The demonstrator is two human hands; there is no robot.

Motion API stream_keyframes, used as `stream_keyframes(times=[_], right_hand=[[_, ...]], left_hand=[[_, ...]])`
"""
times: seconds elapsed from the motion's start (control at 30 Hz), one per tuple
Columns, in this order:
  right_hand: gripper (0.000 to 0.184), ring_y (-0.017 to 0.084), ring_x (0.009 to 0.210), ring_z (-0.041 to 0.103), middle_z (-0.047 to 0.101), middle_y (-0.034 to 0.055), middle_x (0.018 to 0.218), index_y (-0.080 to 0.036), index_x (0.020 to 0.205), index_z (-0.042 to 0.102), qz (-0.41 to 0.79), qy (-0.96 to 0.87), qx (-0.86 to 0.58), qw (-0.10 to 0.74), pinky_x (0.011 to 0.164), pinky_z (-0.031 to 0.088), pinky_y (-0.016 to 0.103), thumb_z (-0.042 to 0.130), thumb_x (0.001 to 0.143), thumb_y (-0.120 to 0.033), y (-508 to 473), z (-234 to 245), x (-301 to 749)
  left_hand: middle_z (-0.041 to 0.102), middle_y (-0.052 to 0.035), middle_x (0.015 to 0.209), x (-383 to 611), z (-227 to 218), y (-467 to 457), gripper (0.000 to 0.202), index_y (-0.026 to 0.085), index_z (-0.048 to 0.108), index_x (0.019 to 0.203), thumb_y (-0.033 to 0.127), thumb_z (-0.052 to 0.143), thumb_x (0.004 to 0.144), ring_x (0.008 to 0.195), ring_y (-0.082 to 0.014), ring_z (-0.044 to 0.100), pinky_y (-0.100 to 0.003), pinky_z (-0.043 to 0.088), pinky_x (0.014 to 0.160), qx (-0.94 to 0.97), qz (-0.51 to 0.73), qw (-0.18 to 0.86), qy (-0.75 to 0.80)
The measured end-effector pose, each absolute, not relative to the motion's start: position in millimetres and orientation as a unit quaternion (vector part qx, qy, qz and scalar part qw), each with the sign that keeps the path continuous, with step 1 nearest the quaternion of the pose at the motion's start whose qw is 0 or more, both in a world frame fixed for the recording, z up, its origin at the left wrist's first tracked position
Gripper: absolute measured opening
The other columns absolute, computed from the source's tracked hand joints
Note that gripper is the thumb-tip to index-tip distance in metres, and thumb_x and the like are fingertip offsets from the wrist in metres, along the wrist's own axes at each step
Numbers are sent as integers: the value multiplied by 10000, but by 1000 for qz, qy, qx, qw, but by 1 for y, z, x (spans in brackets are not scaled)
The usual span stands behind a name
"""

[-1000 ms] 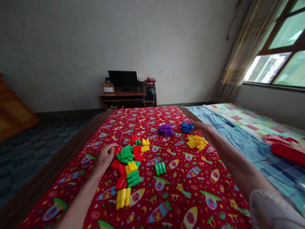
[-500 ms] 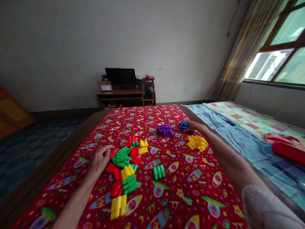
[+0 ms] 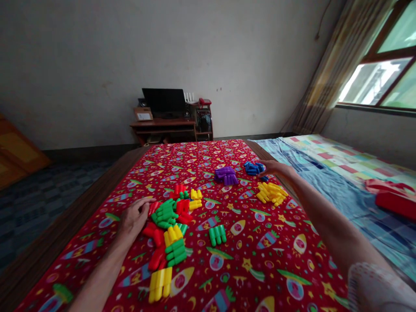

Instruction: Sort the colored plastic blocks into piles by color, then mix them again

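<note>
My left hand rests on the red patterned cloth, fingers curled against the left side of a mixed pile of red, green and yellow plastic blocks. My right hand reaches far out, its fingers at a small heap of blue blocks; the fingertips are too small to read clearly. A heap of yellow blocks lies just below that wrist. Purple blocks sit left of the blue ones. A lone green block lies mid-cloth, and a yellow block lies nearer me.
The cloth covers a wooden platform with a bare edge on the left. A blue and patchwork bedspread lies to the right with a red object on it. A desk with a monitor stands at the far wall.
The view has shifted a little. My right hand has stayed at the blue blocks, moving slightly. My left hand stays at the mixed pile.
</note>
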State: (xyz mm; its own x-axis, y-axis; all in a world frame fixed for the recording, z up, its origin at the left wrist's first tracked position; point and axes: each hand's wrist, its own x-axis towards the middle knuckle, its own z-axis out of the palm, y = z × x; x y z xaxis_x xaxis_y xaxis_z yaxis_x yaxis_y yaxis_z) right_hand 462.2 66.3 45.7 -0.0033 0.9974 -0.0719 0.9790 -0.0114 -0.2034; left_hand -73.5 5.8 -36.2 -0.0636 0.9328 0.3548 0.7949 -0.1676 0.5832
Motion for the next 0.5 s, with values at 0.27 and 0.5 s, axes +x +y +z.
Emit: stream_keyframes(times=[0.27,0.5], right_hand=[[473,243,887,691,719,83,1006,-175,1117,665,129,-703,-699,5,772,552,319,757,653,-145,48,36,459],[525,256,1013,663,711,87,1077,-154,1175,626,84,-713,-695,36,833,519,274,743,664,-134,61,37,457]], left_hand=[[741,-67,1002,-77,-42,10,358,223,692,836,415,403,747,973,-263,670,-357,525,895,677,371,98,628],[742,-60,1003,-81,-45,13,372,218,701,842,420,403,750,965,-244,674,-333,519,901,688,366,88,620]])
